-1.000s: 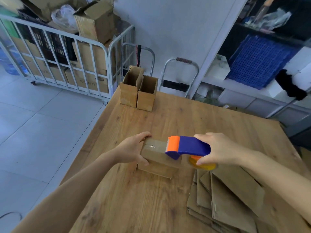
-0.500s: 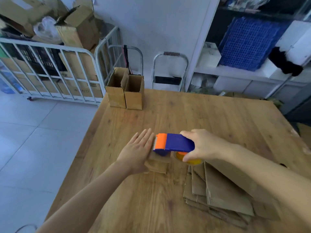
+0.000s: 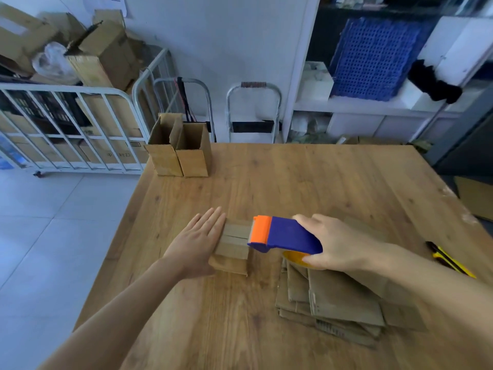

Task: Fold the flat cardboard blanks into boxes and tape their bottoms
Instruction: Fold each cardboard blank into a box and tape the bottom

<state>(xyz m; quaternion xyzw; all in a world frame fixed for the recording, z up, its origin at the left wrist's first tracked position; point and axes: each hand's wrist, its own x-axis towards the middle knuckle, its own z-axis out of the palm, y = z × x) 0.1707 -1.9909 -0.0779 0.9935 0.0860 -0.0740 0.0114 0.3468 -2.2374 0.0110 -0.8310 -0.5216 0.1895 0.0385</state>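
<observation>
From the head camera, a small cardboard box (image 3: 234, 245) stands bottom-up on the table (image 3: 293, 182). The left hand (image 3: 198, 241) lies with straight, spread fingers against its left side, and the right hand (image 3: 336, 243) is curled round a blue and orange tape dispenser (image 3: 282, 236) whose orange end meets the box's right edge. Flat blanks (image 3: 336, 303) are stacked just right of the box, under the right forearm, and two open boxes (image 3: 178, 153) stand at the table's far left corner.

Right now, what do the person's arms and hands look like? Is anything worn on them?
Nothing is worn that I can see. The left hand and the right hand have no gloves and no visible rings. The left forearm and the right forearm show no sleeve, watch or bracelet up to the frame edge.
</observation>
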